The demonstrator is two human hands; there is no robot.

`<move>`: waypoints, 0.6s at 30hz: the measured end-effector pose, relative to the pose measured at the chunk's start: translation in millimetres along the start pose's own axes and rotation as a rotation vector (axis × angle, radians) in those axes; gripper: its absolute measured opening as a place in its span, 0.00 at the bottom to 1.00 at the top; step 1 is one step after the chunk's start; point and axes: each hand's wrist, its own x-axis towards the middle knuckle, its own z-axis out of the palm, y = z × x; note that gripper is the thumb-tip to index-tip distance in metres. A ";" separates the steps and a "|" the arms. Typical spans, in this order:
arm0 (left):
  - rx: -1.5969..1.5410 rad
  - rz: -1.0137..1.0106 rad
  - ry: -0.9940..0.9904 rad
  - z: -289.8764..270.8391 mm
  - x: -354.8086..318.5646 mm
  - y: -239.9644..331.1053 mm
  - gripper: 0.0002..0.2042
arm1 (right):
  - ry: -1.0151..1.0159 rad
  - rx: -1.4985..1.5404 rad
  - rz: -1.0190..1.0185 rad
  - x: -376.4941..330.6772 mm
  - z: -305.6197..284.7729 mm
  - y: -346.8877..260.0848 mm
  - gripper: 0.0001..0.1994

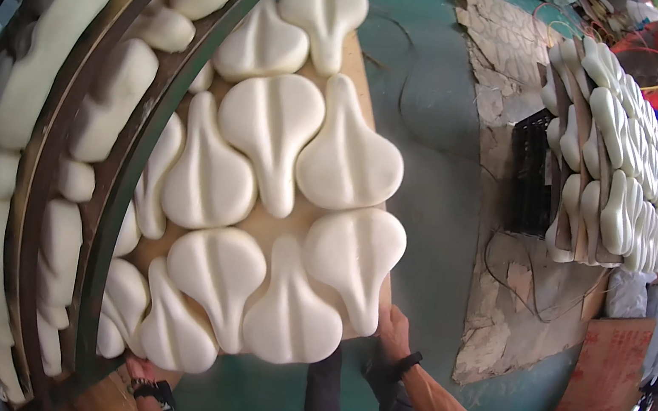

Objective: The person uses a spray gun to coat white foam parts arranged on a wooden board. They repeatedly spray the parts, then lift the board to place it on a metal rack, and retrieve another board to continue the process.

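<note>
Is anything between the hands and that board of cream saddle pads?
Nothing visible. The right hand already grips the board at its near right corner, and the left hand is at its near left edge, partly hidden under the saddle pads.

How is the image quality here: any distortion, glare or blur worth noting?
Head view: strong fisheye, so the rack frame bows and the corners go black; blown-out daylight at the right rim; the foam pads on the board are evenly lit and sharp; the right hand is clear, the left hand mostly hidden.
</note>
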 end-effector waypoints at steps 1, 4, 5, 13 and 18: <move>-0.049 0.022 0.009 5.6 -2.4 -4.1 0.24 | 0.024 -0.059 -0.048 7.6 0.4 -5.8 0.22; 0.034 0.076 0.050 -19.5 -8.0 3.2 0.19 | 0.036 -0.145 -0.112 16.2 6.8 -41.4 0.22; 0.041 0.072 0.058 -14.9 -5.0 7.1 0.17 | 0.044 -0.176 -0.155 24.6 8.0 -46.5 0.22; 0.387 0.077 -0.053 55.5 -22.6 9.5 0.09 | 0.154 0.149 -0.164 94.8 38.2 -114.1 0.20; 0.022 0.108 -0.158 114.1 -10.3 -3.2 0.13 | 0.304 0.393 -0.061 143.4 62.7 -199.1 0.24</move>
